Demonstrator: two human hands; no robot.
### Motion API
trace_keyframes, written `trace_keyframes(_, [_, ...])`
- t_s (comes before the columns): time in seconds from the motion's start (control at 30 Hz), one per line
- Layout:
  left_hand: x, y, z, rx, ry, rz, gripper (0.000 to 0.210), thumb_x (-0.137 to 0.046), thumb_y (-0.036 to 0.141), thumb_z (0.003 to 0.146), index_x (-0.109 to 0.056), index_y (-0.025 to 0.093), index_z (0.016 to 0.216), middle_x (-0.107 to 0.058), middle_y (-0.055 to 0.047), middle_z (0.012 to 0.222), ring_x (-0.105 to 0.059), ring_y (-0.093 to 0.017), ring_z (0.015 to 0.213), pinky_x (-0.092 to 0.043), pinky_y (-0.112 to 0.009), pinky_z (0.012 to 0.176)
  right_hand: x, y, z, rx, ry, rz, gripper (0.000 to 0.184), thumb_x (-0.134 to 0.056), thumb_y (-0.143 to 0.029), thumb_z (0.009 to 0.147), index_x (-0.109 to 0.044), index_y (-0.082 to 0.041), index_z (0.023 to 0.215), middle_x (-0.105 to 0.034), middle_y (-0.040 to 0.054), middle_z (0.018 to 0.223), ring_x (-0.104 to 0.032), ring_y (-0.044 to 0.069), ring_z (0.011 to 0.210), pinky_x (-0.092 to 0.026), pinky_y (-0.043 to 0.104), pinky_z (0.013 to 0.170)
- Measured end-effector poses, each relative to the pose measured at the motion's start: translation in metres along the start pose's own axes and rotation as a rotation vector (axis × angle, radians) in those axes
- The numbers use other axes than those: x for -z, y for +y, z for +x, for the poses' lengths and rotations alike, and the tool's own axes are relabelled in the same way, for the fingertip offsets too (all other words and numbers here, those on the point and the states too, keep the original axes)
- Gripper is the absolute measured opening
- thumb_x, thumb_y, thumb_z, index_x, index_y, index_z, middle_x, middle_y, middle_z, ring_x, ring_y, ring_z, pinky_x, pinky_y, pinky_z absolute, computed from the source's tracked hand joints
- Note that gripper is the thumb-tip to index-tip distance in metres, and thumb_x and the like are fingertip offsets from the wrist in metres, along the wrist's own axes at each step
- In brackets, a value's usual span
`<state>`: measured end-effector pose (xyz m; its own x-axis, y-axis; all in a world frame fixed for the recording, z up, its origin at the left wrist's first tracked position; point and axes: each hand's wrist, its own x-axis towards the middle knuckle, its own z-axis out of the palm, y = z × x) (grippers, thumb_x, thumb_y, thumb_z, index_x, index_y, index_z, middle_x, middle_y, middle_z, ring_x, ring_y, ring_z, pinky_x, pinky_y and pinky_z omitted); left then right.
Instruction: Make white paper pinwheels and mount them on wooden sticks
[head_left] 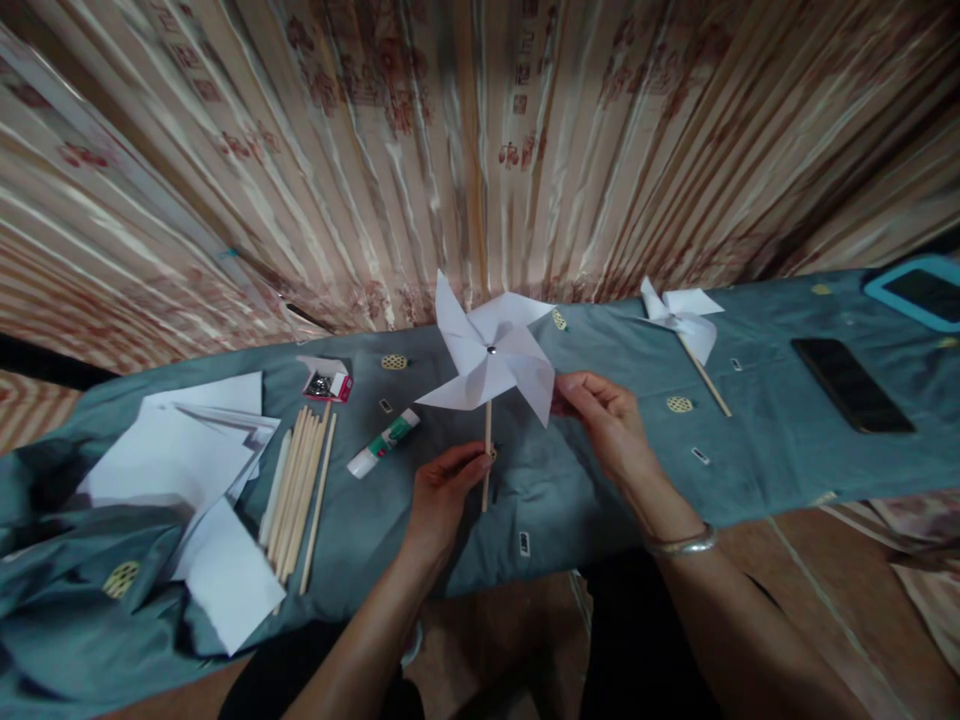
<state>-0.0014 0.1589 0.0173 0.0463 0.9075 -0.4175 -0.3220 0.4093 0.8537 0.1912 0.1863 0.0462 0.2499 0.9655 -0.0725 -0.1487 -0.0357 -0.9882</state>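
White paper forms the pinwheel (491, 355) held upright above the bench (765, 450), its four folded blades fixed by a small metal pin at the centre to a thin wooden stick. The left hand (442, 490) has its fingers closed around the lower part of that stick, while the right hand (607, 415) pinches the tip of the right-hand blade between thumb and fingers; a silver bangle sits on that wrist. A grey-blue cloth covers the bench. To the left of the hands lie a glue stick (382, 443), a bundle of wooden sticks (298, 490), a small red box of pins (328, 383) and a loose pile of white paper sheets (187, 470). A second finished pinwheel (682, 320) lies flat further back on the right, well apart from the hands, with a dark phone (851, 384) beyond it. A striped curtain hangs behind the bench.
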Motion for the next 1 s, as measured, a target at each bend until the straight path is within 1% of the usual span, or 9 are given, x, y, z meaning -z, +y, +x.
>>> trace_keyframes(0.13, [0.0, 0.0, 0.001, -0.009, -0.008, 0.008, 0.023, -0.086, 0.03, 0.058, -0.08, 0.018, 0.077, -0.076, -0.006, 0.08, -0.064, -0.016, 0.076, -0.049, -0.028, 0.077, -0.004, 0.0, -0.003, -0.011, -0.005, -0.032, 0.028, -0.08, -0.048, 0.066, -0.07, -0.022, 0.063, -0.062, -0.0029, 0.058, -0.05, 0.011, 0.054, -0.038, 0.025, 0.055])
trace_keyframes(0.23, [0.0, -0.002, 0.003, -0.008, -0.005, -0.006, 0.023, -0.086, 0.029, 0.057, -0.08, 0.018, 0.076, -0.076, -0.006, 0.079, -0.064, -0.015, 0.075, -0.049, -0.028, 0.077, -0.007, 0.002, -0.005, -0.011, -0.029, -0.051, 0.03, -0.079, -0.048, 0.067, -0.068, -0.021, 0.06, -0.059, -0.0035, 0.053, -0.047, 0.01, 0.05, -0.035, 0.025, 0.051])
trace_keyframes(0.4, [0.0, -0.004, 0.005, 0.003, 0.006, -0.037, 0.026, -0.087, 0.03, 0.055, -0.08, 0.018, 0.077, -0.076, -0.006, 0.079, -0.065, -0.016, 0.075, -0.05, -0.028, 0.077, -0.013, 0.002, -0.008, -0.028, -0.084, -0.062, 0.037, -0.081, -0.055, 0.063, -0.066, -0.022, 0.057, -0.06, -0.0023, 0.053, -0.052, 0.012, 0.051, -0.042, 0.026, 0.052])
trace_keyframes(0.6, [0.0, -0.004, 0.004, -0.007, -0.004, -0.027, 0.025, -0.087, 0.031, 0.056, -0.08, 0.018, 0.077, -0.076, -0.004, 0.078, -0.064, -0.015, 0.072, -0.049, -0.027, 0.076, -0.024, 0.006, -0.014, -0.062, -0.17, -0.075, 0.042, -0.078, -0.061, 0.065, -0.065, -0.021, 0.059, -0.065, 0.0004, 0.058, -0.055, 0.013, 0.053, -0.047, 0.027, 0.054])
trace_keyframes(0.83, [-0.002, -0.003, 0.003, -0.014, -0.025, -0.034, 0.025, -0.088, 0.031, 0.056, -0.08, 0.02, 0.076, -0.076, -0.003, 0.077, -0.063, -0.014, 0.073, -0.049, -0.026, 0.077, -0.032, 0.012, -0.019, -0.103, -0.211, -0.042, 0.041, -0.078, -0.058, 0.066, -0.066, -0.019, 0.061, -0.068, 0.0012, 0.061, -0.056, 0.011, 0.055, -0.046, 0.025, 0.055])
trace_keyframes(1.0, [0.0, -0.006, 0.004, -0.003, -0.02, -0.038, 0.027, -0.088, 0.031, 0.055, -0.08, 0.02, 0.078, -0.077, -0.004, 0.08, -0.065, -0.015, 0.076, -0.049, -0.027, 0.08, -0.035, 0.013, -0.022, -0.1, -0.226, -0.028, 0.04, -0.078, -0.056, 0.067, -0.067, -0.019, 0.062, -0.069, 0.0011, 0.061, -0.057, 0.011, 0.055, -0.047, 0.025, 0.055])
